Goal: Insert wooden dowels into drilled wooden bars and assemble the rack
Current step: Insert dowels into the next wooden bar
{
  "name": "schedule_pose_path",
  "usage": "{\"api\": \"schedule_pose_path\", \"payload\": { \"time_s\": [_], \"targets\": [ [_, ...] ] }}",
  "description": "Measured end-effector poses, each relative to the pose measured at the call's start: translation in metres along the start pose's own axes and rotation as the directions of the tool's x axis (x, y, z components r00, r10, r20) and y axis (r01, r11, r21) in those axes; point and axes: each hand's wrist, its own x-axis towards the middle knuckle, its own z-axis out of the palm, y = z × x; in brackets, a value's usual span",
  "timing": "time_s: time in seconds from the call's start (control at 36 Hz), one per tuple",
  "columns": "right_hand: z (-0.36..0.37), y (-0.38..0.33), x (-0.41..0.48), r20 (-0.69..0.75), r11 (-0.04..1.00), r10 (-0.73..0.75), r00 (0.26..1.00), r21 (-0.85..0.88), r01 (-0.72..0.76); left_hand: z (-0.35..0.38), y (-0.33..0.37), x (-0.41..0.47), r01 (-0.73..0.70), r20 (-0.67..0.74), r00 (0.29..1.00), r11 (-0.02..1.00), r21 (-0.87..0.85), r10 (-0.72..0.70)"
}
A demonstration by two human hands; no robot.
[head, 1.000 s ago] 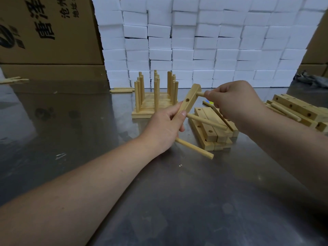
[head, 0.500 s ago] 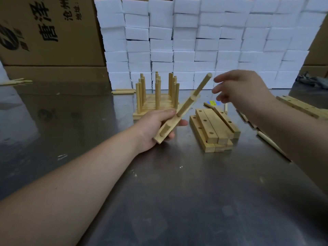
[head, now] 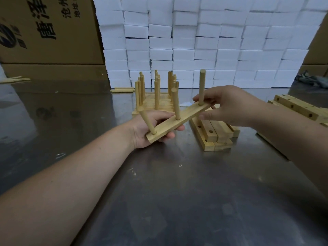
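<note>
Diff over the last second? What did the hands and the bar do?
The right hand pushed the third dowel in, let go, then came back and now holds the far end of the bar. The left hand kept its grip on the near end and turned the bar from on edge to flat, dowels up. The finished stack behind and the pile of drilled bars stayed put.

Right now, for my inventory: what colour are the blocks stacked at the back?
The blocks are white, clearest in head view.
</note>
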Motion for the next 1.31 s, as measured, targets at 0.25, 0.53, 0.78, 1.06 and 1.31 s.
{"api": "schedule_pose_path", "payload": {
  "time_s": [0.25,0.53,0.78,1.06,1.31],
  "targets": [
    [0.005,0.014,0.004,-0.142,0.993,0.118,0.983,-0.006,-0.12,-0.009,0.001,0.008,-0.179,-0.352,0.935,0.911,-0.37,0.04],
    [0.013,0.016,0.006,-0.182,0.977,0.215,0.96,0.051,-0.209,-0.009,-0.014,0.015,-0.222,-0.466,0.734,0.823,0.522,0.494],
    [0.021,0.014,0.005,-0.165,0.978,0.21,0.964,0.023,-0.209,-0.029,-0.001,0.006,0.02,-0.49,0.767,0.748,0.663,0.414],
    [0.022,0.019,0.004,-0.179,0.982,0.19,0.965,0.027,-0.188,-0.067,0.0,-0.003,0.093,-0.602,0.721,0.813,0.575,0.343],
    [0.022,0.017,0.003,-0.161,0.979,0.205,0.966,0.04,-0.201,-0.07,-0.006,0.002,0.276,-0.633,0.681,0.672,0.687,0.368]
  ]
}}
